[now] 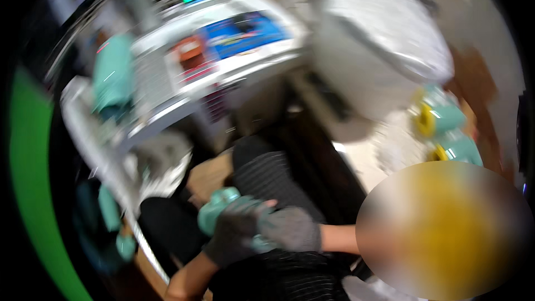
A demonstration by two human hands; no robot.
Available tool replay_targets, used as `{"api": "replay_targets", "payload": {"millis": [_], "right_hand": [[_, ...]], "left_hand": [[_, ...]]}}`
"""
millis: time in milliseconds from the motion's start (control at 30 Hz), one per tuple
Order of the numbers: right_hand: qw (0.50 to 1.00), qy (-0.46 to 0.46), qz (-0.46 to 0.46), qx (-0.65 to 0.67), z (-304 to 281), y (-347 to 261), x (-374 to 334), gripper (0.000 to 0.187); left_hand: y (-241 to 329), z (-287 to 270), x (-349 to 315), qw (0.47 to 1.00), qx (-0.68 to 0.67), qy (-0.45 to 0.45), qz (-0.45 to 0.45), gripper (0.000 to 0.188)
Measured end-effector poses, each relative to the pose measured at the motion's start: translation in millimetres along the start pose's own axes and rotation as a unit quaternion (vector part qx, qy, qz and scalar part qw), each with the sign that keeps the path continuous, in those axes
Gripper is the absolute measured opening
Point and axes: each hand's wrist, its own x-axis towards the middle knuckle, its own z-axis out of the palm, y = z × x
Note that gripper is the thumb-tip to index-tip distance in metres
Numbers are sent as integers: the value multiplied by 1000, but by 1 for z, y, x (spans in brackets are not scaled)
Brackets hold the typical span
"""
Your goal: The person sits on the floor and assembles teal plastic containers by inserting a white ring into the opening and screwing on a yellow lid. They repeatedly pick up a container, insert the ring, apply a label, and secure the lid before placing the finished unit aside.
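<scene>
Both hands wear grey gloves and meet low in front of me, over my lap. My left hand (237, 231) is wrapped round a teal plastic part (210, 214) with a rounded end, which sticks out past the fingers on the left. My right hand (292, 228) is closed beside it, and more teal shows between the two gloves, so both seem to grip the same piece. Its full shape is hidden by the gloves and smeared by motion.
Ahead stands a white worktable (267, 58) with a blue mat (242, 33), an orange-brown block (190, 53) and a teal cylinder (113, 72) at its left. A white-lined bin (362, 50) stands right, near teal-and-yellow parts (446, 117). A blurred patch covers the lower right.
</scene>
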Motion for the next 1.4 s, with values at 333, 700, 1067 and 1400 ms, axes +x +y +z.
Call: {"api": "replay_targets", "payload": {"millis": [333, 700, 1067, 1400], "right_hand": [[988, -132, -36, 70, 4, 1, 41, 20], [958, 180, 131, 180, 18, 17, 118, 27], [962, 168, 115, 184, 54, 67, 121, 16], [789, 285, 404, -365, -106, 138, -119, 13]], "left_hand": [[6, -32, -33, 984, -21, 122, -131, 77], [-4, -42, -72, 969, -48, 177, -168, 72], [-3, -59, -60, 937, -195, 197, -213, 76], [-35, -32, -21, 966, -138, 110, -187, 80]]}}
